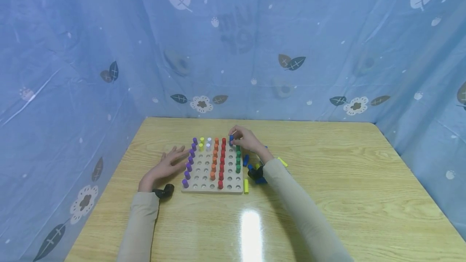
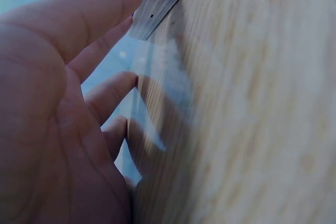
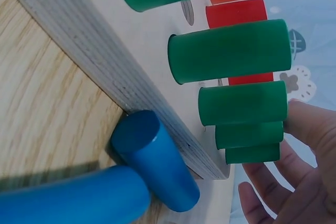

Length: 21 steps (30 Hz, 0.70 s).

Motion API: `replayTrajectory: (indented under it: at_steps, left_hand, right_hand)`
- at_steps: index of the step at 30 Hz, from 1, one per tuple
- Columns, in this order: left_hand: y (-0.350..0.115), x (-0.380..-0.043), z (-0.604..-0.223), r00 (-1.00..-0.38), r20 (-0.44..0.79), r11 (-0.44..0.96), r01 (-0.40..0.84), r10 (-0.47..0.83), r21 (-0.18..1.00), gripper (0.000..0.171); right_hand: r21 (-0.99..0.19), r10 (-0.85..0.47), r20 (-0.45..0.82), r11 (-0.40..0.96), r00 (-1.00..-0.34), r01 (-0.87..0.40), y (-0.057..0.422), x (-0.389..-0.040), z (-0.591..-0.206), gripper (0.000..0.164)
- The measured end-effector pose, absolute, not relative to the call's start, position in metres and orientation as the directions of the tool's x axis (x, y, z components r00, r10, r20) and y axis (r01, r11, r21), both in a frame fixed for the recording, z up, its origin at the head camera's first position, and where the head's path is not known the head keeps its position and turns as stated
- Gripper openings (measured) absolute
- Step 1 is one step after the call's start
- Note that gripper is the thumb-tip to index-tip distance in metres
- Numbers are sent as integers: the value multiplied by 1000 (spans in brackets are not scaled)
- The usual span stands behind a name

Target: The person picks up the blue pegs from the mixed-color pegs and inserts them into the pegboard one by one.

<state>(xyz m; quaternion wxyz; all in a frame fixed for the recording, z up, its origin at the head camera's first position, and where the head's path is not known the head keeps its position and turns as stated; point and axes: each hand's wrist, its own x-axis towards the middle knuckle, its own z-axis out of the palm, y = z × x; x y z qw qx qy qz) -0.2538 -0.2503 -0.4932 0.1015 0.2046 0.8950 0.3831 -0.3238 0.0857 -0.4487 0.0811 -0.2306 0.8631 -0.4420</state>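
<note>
A wooden pegboard [image 1: 225, 189] stands on the table, with rows of purple, yellow, white, orange, red and green pegs upright in its holes. My right hand [image 1: 247, 138] pinches a blue peg [image 1: 231, 138] at the far end of the column between red and green; that peg is hidden in the right wrist view. Green pegs [image 3: 231, 51] stand in front of the right fingers there. Fingers spread and fairly straight, my left hand [image 1: 169, 164] lies at the board's left side by the purple pegs [image 1: 191, 160]. In the left wrist view its index fingertip meets the board's edge [image 2: 160, 3].
Loose blue pegs [image 3: 157, 161] lie against the board's right side. A yellow peg [image 1: 246, 186] rests near its front right corner, and another yellow peg [image 1: 282, 162] lies beyond the right forearm. A blue patterned curtain [image 1: 233, 51] surrounds the wooden table [image 1: 346, 181].
</note>
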Motion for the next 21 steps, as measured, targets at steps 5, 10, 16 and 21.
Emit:
replayTrajectory:
  at_steps: [5,10,16,21]
  left_hand:
    - [-250,-255,-494,-898,-36,627,278,439,728,55]
    - [-248,-254,-493,-905,-50,628,253,423,736,55]
    - [-247,-252,-492,-903,-49,633,259,426,730,54]
    - [-248,-252,-492,-902,-33,635,277,430,721,54]
  right_hand:
    - [-796,-464,52,515,-884,-317,85,-326,-450,20]
    - [-793,-464,52,519,-884,-319,86,-328,-451,19]
    - [-800,-468,39,515,-883,-308,88,-328,-451,19]
    - [-806,-468,49,503,-883,-311,89,-328,-450,21]
